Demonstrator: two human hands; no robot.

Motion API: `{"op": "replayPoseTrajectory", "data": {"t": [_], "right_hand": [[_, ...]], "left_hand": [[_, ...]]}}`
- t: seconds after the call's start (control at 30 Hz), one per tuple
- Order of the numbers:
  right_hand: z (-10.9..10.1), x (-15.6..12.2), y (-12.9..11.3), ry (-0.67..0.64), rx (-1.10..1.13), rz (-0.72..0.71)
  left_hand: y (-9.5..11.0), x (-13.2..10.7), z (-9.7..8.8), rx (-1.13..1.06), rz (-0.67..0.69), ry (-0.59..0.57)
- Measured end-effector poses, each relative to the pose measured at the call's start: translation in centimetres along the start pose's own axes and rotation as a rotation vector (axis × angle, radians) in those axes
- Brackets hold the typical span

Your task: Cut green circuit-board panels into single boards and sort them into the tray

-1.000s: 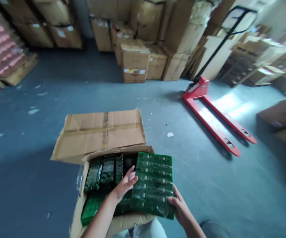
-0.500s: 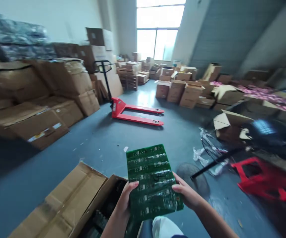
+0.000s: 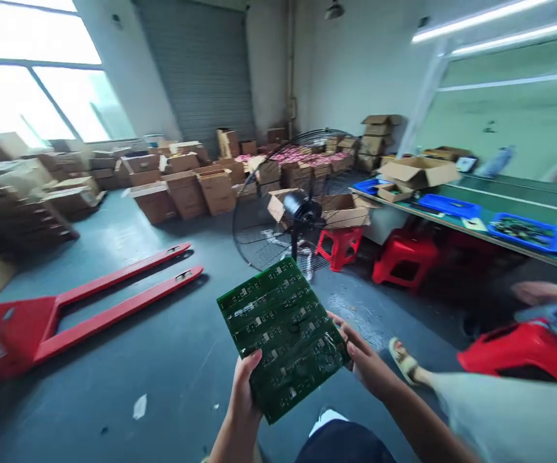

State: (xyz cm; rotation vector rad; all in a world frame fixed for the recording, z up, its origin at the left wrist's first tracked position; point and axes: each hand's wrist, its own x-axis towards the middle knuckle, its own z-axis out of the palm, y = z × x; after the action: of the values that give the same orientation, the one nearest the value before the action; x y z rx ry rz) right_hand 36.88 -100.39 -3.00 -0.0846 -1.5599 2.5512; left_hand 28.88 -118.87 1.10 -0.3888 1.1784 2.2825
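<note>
At 9 o'clock, a red hand pallet truck point(image 3: 32, 328) lies on the blue-grey floor point(image 3: 128, 399), forks pointing toward 10 o'clock. Cardboard cartons point(image 3: 184, 196) stand in loose rows from 10 to 11 o'clock. At 6 o'clock, the left hand point(image 3: 244, 405) closes on the lower edge of a green circuit-board panel point(image 3: 283, 337) wrapped in clear film. The right hand point(image 3: 368, 360) grips the opposite edge, its fingers curled beneath. This edge hold appears to keep the palms off the board's face and the panel tilted up to the view. A pedestal fan point(image 3: 298, 206) stands beyond it at 12 o'clock. Near 4 o'clock is a sandalled foot point(image 3: 404, 360); its owner cannot be confirmed. Blue trays point(image 3: 524, 231) sit on a long workbench point(image 3: 510, 206) at 2 o'clock, within reach of the red stools point(image 3: 404, 257) lined along it.
</note>
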Motion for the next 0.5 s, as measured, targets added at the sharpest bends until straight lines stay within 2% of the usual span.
{"op": "replayPoseTrajectory", "data": {"t": [0.13, 0.23, 0.33, 0.5], "right_hand": [[1.5, 0.1, 2.7, 0.264, -0.013, -0.152], [2.7, 1.1, 4.2, 0.422, 0.031, -0.195], [3.1, 2.2, 4.5, 0.522, 0.083, -0.225], [3.8, 3.4, 3.9, 0.682, 0.094, -0.313]], "left_hand": [[0.7, 2.6, -0.7, 0.073, -0.04, -0.07], [1.6, 4.3, -1.8, 0.109, -0.027, -0.139], [2.8, 6.3, -1.9, 0.176, -0.072, -0.235], [4.4, 10.1, -0.6, 0.275, -0.239, -0.385]]}}
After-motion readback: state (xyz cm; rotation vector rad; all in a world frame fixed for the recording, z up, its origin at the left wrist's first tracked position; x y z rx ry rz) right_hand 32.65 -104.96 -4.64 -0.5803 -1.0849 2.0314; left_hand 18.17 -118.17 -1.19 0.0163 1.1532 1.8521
